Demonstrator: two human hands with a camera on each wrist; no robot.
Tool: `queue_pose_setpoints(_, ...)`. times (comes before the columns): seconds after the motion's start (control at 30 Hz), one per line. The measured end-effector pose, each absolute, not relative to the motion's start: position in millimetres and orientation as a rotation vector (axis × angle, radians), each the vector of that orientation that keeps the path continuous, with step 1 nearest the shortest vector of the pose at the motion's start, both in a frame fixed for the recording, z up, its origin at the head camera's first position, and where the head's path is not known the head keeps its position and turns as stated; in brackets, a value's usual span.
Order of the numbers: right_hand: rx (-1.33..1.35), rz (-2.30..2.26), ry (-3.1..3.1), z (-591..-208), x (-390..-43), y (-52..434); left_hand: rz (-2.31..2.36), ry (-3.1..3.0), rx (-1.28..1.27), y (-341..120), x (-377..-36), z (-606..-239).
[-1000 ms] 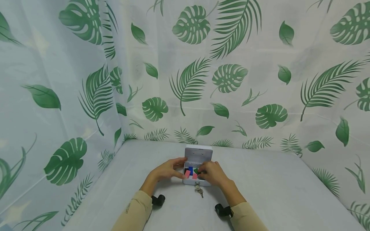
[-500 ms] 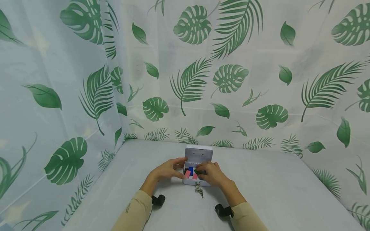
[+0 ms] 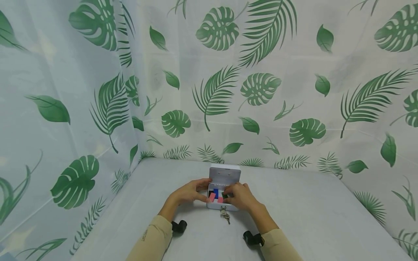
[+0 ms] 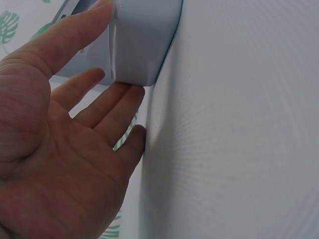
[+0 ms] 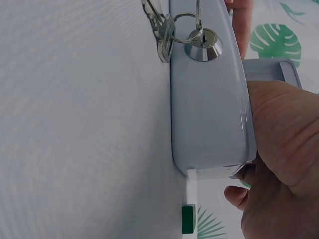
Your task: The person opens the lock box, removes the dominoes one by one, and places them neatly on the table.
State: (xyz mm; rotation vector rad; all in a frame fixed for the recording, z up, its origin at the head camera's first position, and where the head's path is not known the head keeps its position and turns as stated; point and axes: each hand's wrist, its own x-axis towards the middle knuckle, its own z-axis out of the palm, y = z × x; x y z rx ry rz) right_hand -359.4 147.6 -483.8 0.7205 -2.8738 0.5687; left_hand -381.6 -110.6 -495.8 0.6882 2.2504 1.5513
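Observation:
A small grey metal cash box (image 3: 213, 206) stands on the table with its lid (image 3: 224, 174) raised. My left hand (image 3: 187, 192) holds its left side, thumb at the front corner and fingertips against the wall in the left wrist view. Inside the box lie a blue block (image 3: 216, 193) and two pink blocks, one a tilted pink block (image 3: 212, 197). My right hand (image 3: 241, 195) reaches into the right half, its fingers pinching a dark green block (image 3: 224, 195) that they partly hide. A key ring (image 5: 185, 29) with keys hangs from the front lock.
A green block (image 5: 188, 219) lies on the table just right of the box in the right wrist view. Behind the white table (image 3: 313, 217) hangs a leaf-patterned curtain (image 3: 261, 90). Black wrist cameras sit on both forearms.
The green block in my right fingers has shifted slightly right and lower in the box, and less of it shows. My left hand and the box stay in place.

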Motion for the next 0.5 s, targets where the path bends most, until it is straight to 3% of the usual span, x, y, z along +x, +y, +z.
queue_pose_setpoints(0.5,0.654,0.602,-2.831,-486.3,-361.7,147.0,1.516,2.282,0.711,-112.2,-381.5,-495.7)
